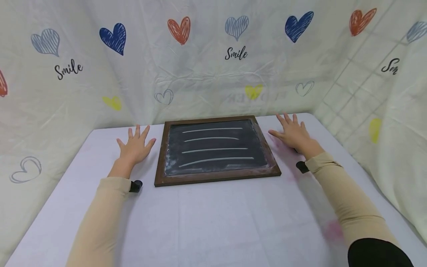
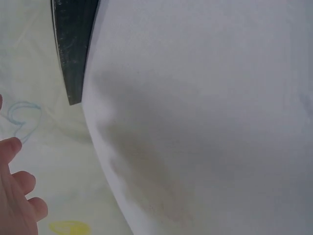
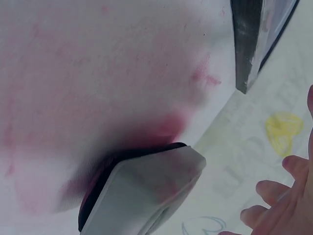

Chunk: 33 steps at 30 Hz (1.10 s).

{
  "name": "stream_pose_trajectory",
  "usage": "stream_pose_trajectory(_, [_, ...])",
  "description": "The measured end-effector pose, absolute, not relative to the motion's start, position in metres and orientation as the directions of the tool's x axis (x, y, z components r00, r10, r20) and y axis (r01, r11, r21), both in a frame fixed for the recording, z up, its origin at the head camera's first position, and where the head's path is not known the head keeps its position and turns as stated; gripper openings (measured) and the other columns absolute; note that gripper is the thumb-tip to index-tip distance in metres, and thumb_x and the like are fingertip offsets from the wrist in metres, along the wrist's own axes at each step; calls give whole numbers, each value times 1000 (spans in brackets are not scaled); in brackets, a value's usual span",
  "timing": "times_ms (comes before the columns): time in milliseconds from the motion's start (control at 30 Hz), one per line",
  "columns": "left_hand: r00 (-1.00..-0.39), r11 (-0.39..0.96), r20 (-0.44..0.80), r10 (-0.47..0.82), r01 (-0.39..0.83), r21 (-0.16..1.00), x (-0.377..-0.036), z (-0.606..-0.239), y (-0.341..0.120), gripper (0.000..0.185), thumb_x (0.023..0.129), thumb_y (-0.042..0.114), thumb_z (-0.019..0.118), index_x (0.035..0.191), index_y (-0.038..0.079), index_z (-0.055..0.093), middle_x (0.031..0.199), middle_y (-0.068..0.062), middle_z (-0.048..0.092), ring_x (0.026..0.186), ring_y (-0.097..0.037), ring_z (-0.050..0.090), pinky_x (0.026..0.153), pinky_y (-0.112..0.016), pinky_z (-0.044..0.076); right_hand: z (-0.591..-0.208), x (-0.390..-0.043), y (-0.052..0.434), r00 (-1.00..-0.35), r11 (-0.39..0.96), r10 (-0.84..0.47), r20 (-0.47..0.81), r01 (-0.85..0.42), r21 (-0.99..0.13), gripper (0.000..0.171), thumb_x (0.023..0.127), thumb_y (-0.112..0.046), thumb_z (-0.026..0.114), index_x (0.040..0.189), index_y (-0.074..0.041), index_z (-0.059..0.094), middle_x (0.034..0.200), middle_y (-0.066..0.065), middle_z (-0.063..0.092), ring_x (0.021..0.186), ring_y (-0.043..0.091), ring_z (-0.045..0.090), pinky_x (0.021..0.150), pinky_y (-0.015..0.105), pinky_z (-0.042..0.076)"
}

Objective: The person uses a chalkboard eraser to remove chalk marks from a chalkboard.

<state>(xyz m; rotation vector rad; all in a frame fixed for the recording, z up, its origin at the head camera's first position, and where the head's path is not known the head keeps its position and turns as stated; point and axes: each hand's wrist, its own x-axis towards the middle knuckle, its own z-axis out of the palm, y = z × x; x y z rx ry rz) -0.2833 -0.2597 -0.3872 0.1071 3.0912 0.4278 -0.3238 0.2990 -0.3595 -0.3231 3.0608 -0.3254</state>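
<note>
Resting on a white cloth-covered counter [image 1: 213,218], a black rectangular chalkboard [image 1: 213,144] framed in brown wood is flanked by the left hand [image 1: 134,147] and the right hand [image 1: 295,135].
Four white lines [image 1: 233,158] are drawn across the chalkboard; both hands' fingers [image 1: 138,131] are extended and spread wide, with nothing gripped, and a grey-and-black block [image 3: 146,186] is seen near the right hand.

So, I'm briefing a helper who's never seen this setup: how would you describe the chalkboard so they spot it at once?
Start at the white table, toward its far edge below the heart-print curtain. Between the left hand and right hand lies the chalkboard, wide, with a brown frame. Its dark face, bearing four white lines, sets it apart from the pale table.
</note>
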Motion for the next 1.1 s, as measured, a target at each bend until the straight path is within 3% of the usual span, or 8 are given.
stream_pose_trajectory(400, [-979, 952, -53, 195, 176, 249, -274, -388, -261, 74, 109, 55, 33, 166, 15, 10, 169, -23, -4, 152, -49, -9, 105, -81, -12, -354, -306, 320, -965, 945, -261, -6, -255, -203, 82, 106, -46, 52, 161, 4, 18, 162, 36, 15, 145, 62, 9, 112, 75, 16])
stream_pose_trajectory(733, [-949, 938, -104, 298, 272, 214, -264, -389, -259, 72, 110, 50, 37, 166, 12, 14, 170, -21, 2, 153, -47, -4, 106, -82, -8, -357, -298, 340, -977, 949, -210, -26, -198, -247, 77, 106, -42, 53, 160, 4, 22, 159, 37, 23, 143, 57, 25, 108, 72, 28])
stream_pose_trajectory(1100, [-918, 933, -200, 343, 309, 183, -257, -399, -249, 77, 108, 54, 38, 165, 7, 15, 169, -20, 11, 153, -48, 3, 107, -82, -4, -367, -303, 351, -988, 961, -121, -96, -93, -260, 80, 105, -40, 53, 158, 9, 17, 156, 43, 17, 136, 67, 23, 105, 76, 28])
